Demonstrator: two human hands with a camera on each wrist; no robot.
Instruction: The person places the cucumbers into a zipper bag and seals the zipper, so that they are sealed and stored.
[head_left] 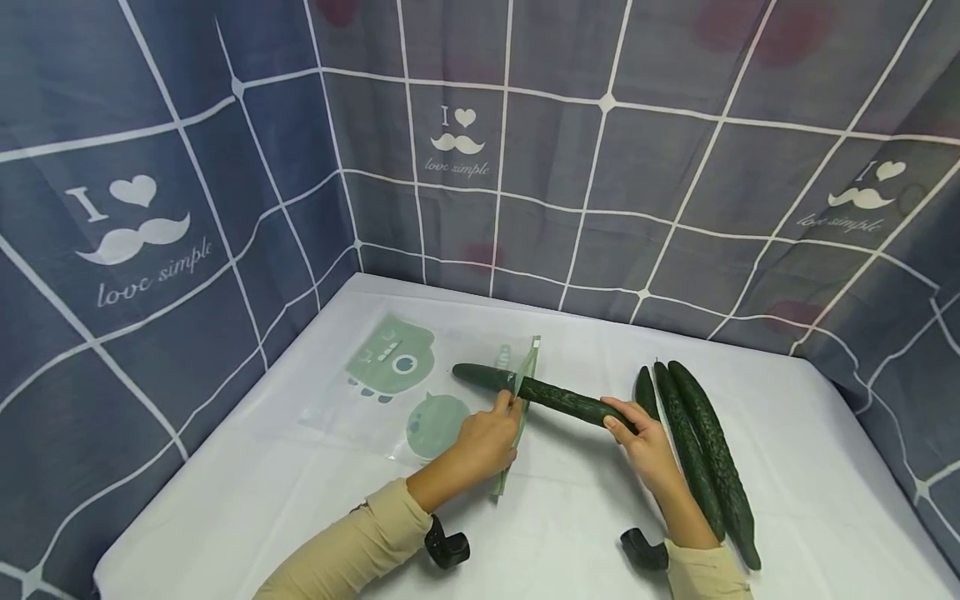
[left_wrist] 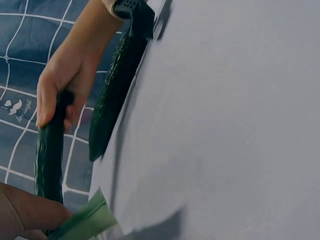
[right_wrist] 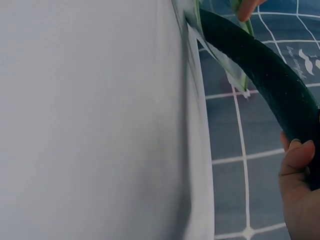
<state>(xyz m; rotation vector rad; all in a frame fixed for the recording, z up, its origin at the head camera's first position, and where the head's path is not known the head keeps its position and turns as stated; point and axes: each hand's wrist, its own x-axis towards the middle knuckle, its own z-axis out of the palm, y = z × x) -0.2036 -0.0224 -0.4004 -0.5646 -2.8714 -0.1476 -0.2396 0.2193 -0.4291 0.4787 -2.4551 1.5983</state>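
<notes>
A long dark green cucumber (head_left: 558, 396) is held level above the white table (head_left: 300, 500). My right hand (head_left: 637, 433) grips its right end. Its left part passes through the mouth of a clear zip bag (head_left: 420, 392) printed with green cartoon figures. My left hand (head_left: 487, 433) pinches the bag's green zip edge (head_left: 525, 375) beside the cucumber. In the left wrist view the cucumber (left_wrist: 49, 155) runs from the right hand (left_wrist: 60, 80) down to my left fingers (left_wrist: 25, 212). In the right wrist view the cucumber (right_wrist: 260, 65) enters the bag opening (right_wrist: 220, 55) above my right fingers (right_wrist: 297, 160).
Three more cucumbers (head_left: 701, 442) lie side by side on the table to the right of my right hand. A blue checked cloth with moustache prints (head_left: 465, 142) walls the table at the back and on both sides.
</notes>
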